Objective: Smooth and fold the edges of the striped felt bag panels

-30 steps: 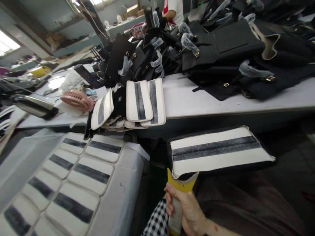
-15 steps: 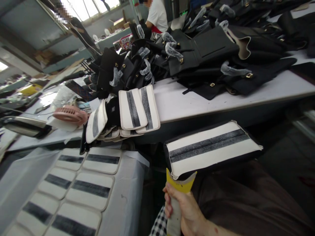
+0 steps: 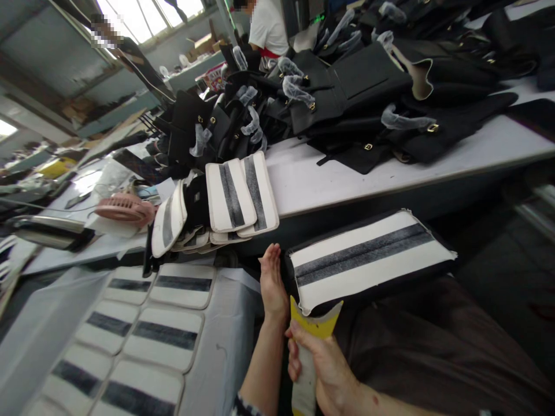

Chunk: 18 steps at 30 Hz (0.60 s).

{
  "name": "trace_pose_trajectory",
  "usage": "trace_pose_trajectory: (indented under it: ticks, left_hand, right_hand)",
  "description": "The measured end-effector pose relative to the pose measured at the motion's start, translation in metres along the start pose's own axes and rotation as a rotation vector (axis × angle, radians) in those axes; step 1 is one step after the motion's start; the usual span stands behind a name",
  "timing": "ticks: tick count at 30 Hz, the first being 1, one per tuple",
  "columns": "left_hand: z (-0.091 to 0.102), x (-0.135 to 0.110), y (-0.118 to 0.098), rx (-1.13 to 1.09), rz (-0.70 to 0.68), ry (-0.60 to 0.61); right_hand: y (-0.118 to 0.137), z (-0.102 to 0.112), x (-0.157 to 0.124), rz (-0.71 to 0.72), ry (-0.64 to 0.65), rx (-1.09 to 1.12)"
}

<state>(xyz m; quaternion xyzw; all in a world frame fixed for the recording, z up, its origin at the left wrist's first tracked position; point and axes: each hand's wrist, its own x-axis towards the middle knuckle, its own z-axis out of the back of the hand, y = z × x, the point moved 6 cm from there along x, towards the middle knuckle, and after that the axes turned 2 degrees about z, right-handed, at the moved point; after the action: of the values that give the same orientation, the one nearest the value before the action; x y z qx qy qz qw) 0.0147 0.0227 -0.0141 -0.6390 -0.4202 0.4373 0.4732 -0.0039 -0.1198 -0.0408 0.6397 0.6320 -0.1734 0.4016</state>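
Note:
A white panel with a dark grey stripe and black backing lies across my lap. My right hand is closed around the handle of a yellow scraper, whose blade meets the panel's near left corner. My left hand reaches up beside the panel's left edge, fingers straight and together, touching or nearly touching it.
Several more striped panels lie flat on the low white table at the left. A stack of striped panels sits on the grey bench edge, with a pink fan and heaps of black bags behind. A person in a white shirt stands at the back.
My left hand has come into view and risen to the left edge of the panel. The right hand stays on the scraper. The view shifted slightly.

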Motion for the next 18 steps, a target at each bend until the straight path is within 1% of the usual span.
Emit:
trace_pose_trajectory:
  ticks: [3,5,10,15,18]
  left_hand:
    - [-0.016,-0.002,-0.015,0.195,-0.155,0.162]
    - [-0.024,-0.004,-0.020,0.337,-0.202,0.224]
    - [-0.025,-0.006,-0.022,0.398,-0.199,0.194]
    - [-0.025,-0.007,-0.020,0.423,-0.199,0.178]
    - [-0.025,-0.008,-0.018,0.439,-0.188,0.184]
  right_hand:
    - [0.002,-0.001,-0.002,0.010,-0.017,0.018]
    - [0.002,-0.002,0.000,0.020,-0.021,0.031]
    - [-0.005,0.001,0.004,-0.020,-0.029,0.036]
    - [-0.009,0.002,0.003,-0.005,0.016,0.003]
    - [-0.006,0.004,0.002,0.007,0.007,-0.003]
